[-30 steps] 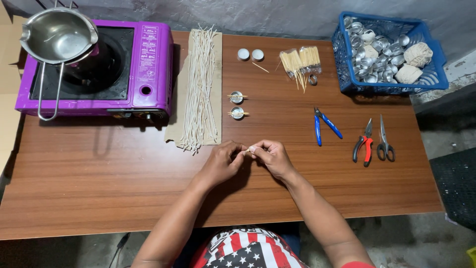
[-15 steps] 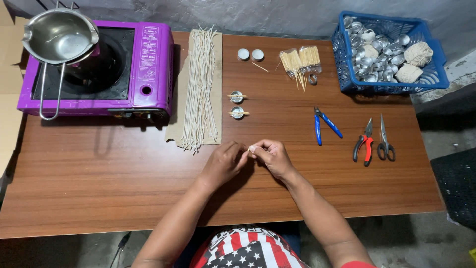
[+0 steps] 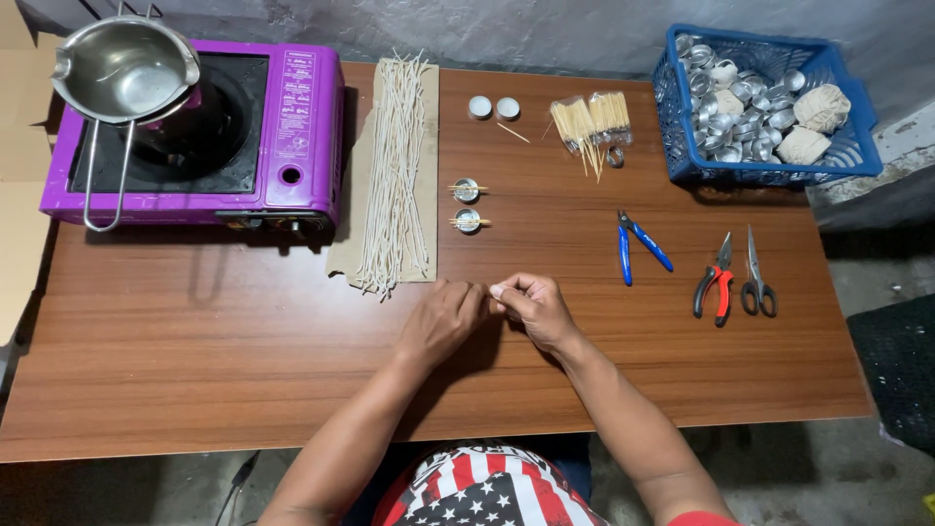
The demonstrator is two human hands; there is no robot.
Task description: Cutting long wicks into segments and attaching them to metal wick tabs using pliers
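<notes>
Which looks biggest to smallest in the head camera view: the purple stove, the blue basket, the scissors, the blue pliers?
1. purple stove
2. blue basket
3. scissors and blue pliers look alike in size; too close to rank.

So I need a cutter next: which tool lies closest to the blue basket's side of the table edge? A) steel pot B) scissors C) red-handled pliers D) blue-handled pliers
B: the scissors lie rightmost, beyond the red-handled pliers and the blue-handled pliers.

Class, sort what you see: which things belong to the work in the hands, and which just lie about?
In the work:
left hand
right hand
small pale piece pinched at the fingertips

Lying about:
wick strands
blue pliers
red pliers
scissors
purple stove
blue basket
</notes>
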